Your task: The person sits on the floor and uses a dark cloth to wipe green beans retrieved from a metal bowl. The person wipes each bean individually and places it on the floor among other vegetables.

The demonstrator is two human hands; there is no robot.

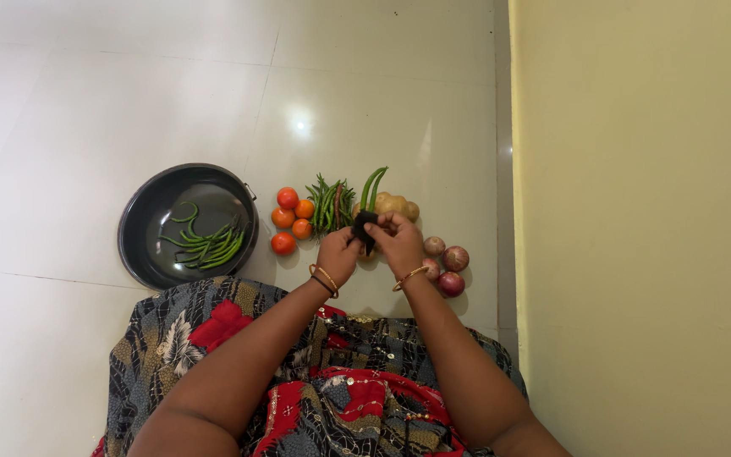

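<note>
Head view: both hands, left (338, 252) and right (399, 241), together, clamped on long green beans (371, 188) and small black tool (364, 228); trimming step seems underway beside round dark metal pan (141, 245).

Dark object (364, 228) pinched between left hand (337, 252) and right hand (399, 241) — too small to tell what it is. Lower ends of the green beans (373, 185) held there are hidden behind it and the fingers. Potatoes (396, 206) partly covered by right hand. One red onion (431, 270) half hidden by the right wrist. Both upper arms and the patterned dress (349, 398) cut off by the bottom edge.
</note>
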